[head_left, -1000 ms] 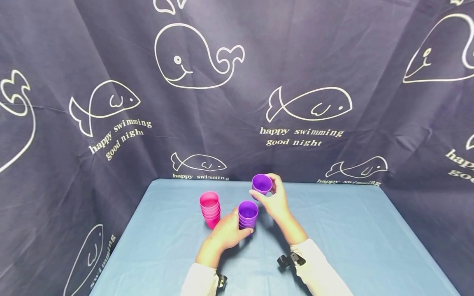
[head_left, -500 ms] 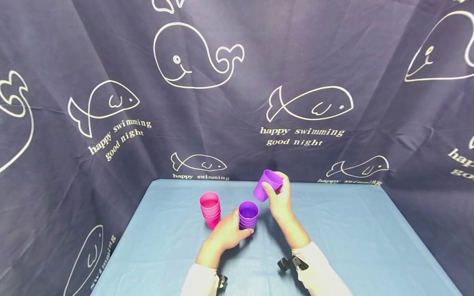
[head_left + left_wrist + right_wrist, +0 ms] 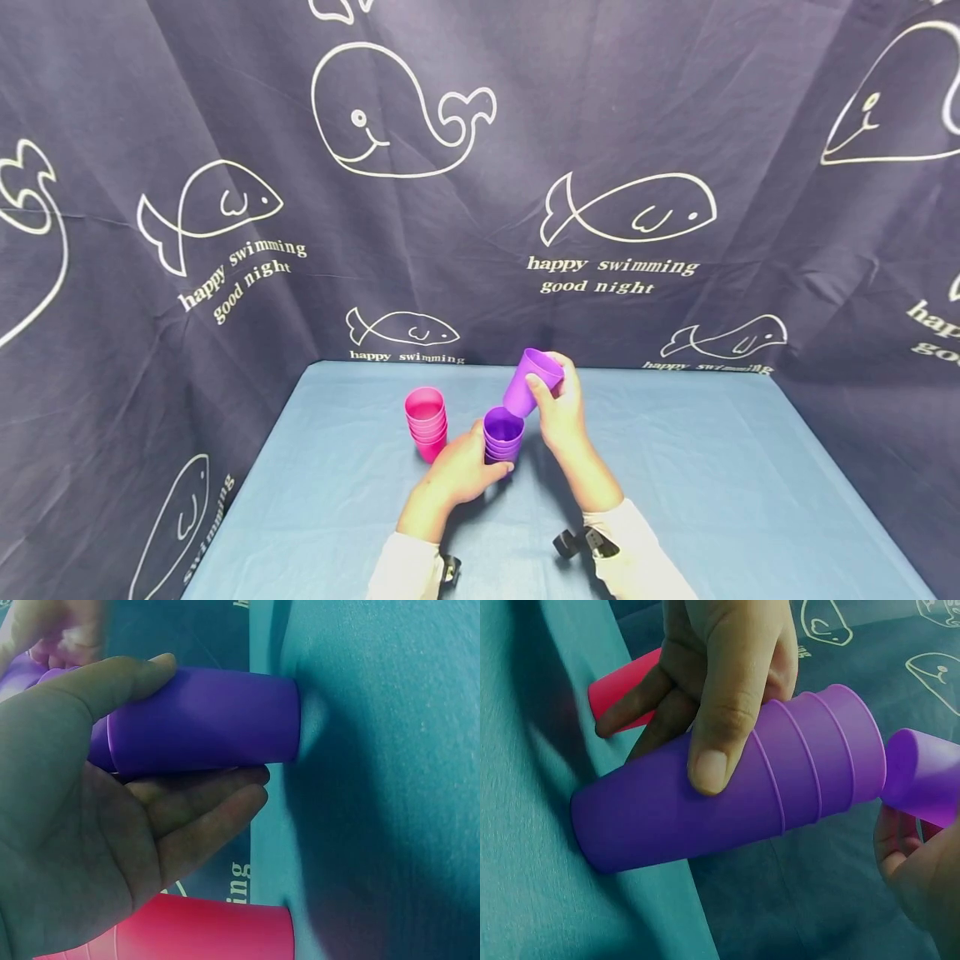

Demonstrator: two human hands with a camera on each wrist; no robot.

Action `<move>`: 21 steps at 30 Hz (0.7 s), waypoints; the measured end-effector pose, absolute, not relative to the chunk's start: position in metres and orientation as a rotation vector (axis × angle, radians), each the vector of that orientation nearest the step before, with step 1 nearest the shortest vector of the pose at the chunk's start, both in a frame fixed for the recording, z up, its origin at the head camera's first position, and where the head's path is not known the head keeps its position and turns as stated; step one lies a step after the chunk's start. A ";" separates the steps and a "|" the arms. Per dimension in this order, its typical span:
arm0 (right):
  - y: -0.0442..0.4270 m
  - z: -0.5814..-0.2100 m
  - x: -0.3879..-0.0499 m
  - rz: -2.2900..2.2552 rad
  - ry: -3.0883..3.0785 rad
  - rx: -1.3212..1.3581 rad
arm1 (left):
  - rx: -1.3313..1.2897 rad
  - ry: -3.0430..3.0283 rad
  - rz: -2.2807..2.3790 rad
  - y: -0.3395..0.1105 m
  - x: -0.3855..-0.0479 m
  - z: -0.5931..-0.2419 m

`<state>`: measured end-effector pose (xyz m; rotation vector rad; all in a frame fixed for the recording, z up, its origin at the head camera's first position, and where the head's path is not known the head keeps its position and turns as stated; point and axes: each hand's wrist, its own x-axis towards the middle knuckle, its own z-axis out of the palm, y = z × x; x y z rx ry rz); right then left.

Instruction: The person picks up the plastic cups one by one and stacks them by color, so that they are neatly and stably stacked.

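Note:
A stack of several nested purple cups stands upright on the table, and my left hand grips its side with thumb and fingers. In the right wrist view, the left thumb presses the wall of this purple stack. My right hand holds a single purple cup, tilted with its mouth up and to the right. The base of that cup is just over the stack's rim; in the right wrist view the single cup is close to the rim, and I cannot tell whether they touch.
A stack of several nested pink cups stands left of the purple stack, close to my left hand. Blue cloth covers the table. A dark curtain with whale and fish drawings rises along the back and sides.
My right hand has tilted the single purple cup, swung it up and right, then brought it back down and left over the stack. The left hand has stayed on the purple stack.

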<state>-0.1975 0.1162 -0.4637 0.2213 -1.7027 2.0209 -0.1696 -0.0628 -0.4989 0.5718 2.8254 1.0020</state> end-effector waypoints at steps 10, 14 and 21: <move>0.114 -0.465 -0.187 2.009 -1.807 0.295 | 0.594 2.820 1.003 -0.062 -0.168 -0.497; 0.112 -0.468 -0.183 2.016 -1.825 0.318 | 0.605 2.818 1.009 -0.061 -0.167 -0.496; 0.111 -0.469 -0.183 1.961 -1.884 0.362 | 0.581 2.814 1.012 -0.063 -0.169 -0.500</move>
